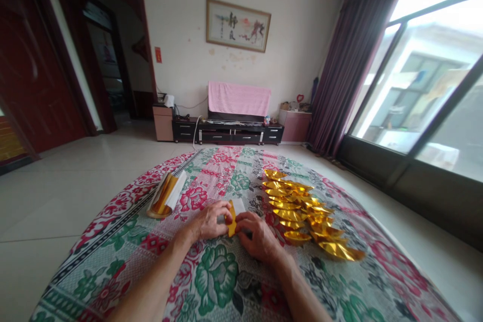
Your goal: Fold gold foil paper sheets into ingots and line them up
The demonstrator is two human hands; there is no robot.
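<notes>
Between my hands, over the middle of the table, is a sheet of gold foil paper [232, 219], partly folded, with a white side [238, 205] showing at its far right. My left hand [211, 220] pinches its left edge between thumb and fingers. From the right, my right hand [256, 235] grips the paper's other side with curled fingers. To the right lie several folded gold paper ingots [292, 215] in rough rows. A curled stack of gold and white foil paper [166, 195] rests on the left.
A flowered cloth [217, 274] covers the round table. Beyond it stand a low black TV cabinet [230, 136] and a TV under a pink towel [239, 97]. A purple curtain [339, 60] and a window are on the right, a red door [37, 70] on the left.
</notes>
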